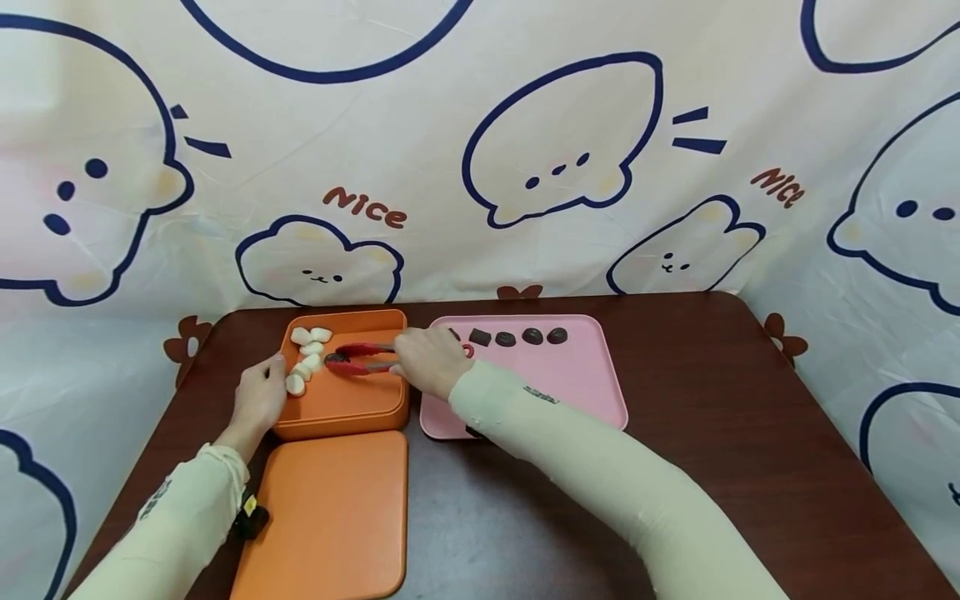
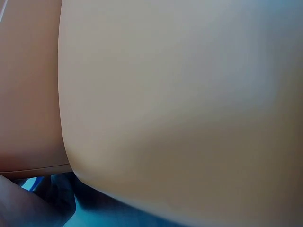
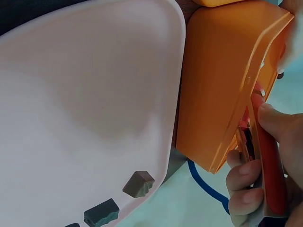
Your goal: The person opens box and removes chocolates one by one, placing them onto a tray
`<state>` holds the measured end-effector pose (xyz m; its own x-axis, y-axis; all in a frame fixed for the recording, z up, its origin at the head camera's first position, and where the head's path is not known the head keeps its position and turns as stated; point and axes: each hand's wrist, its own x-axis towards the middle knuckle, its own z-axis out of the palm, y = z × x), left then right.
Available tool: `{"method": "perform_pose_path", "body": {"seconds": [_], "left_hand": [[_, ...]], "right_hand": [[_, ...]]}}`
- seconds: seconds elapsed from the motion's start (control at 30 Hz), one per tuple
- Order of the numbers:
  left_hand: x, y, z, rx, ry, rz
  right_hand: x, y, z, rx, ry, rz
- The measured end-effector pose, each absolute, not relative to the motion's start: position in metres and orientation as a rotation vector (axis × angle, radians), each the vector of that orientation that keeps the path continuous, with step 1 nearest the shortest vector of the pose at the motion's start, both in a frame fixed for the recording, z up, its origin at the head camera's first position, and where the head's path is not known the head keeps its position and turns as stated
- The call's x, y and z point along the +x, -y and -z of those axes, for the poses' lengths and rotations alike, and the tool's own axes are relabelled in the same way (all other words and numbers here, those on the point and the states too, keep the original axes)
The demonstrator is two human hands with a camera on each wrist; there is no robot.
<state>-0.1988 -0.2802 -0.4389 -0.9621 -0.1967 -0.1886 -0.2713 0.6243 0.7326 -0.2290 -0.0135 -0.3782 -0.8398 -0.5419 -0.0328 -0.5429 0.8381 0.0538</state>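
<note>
My right hand (image 1: pixel 431 360) grips a pair of red tongs (image 1: pixel 358 367) reaching left into the orange box (image 1: pixel 360 427). Between the tong tips shows a dark brown piece of chocolate (image 1: pixel 335 358), low over the box floor. Several white, rounded pieces (image 1: pixel 312 363) lie in the box along its left side. My left hand (image 1: pixel 258 396) holds that side, thumb at the rim and fingers outside. The right wrist view shows the thumb and curled fingers around the tong handles (image 3: pixel 273 175).
Right of the box is a pink tray (image 1: pixel 555 383) with a row of dark chocolates (image 1: pixel 532 336) along its far edge. An orange lid (image 1: pixel 330 517) lies flat on the brown table (image 1: pixel 690 400) in front of the box. A patterned cloth (image 1: pixel 442 250) hangs behind.
</note>
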Motion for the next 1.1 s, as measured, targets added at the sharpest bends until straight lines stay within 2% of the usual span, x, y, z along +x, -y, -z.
{"method": "perform_pose_path", "body": {"seconds": [0.4,1.1], "left_hand": [[-0.197,0.279,0.44,-0.409,-2.744,-1.272],[-0.198,0.278,0.439,-0.424,-2.735,-1.266]], "right_hand": [[-0.22,-0.01,0.367,-0.856,-3.022,0.15],[-0.186,-0.093,0.366,-0.757,-3.13,0.433]]}}
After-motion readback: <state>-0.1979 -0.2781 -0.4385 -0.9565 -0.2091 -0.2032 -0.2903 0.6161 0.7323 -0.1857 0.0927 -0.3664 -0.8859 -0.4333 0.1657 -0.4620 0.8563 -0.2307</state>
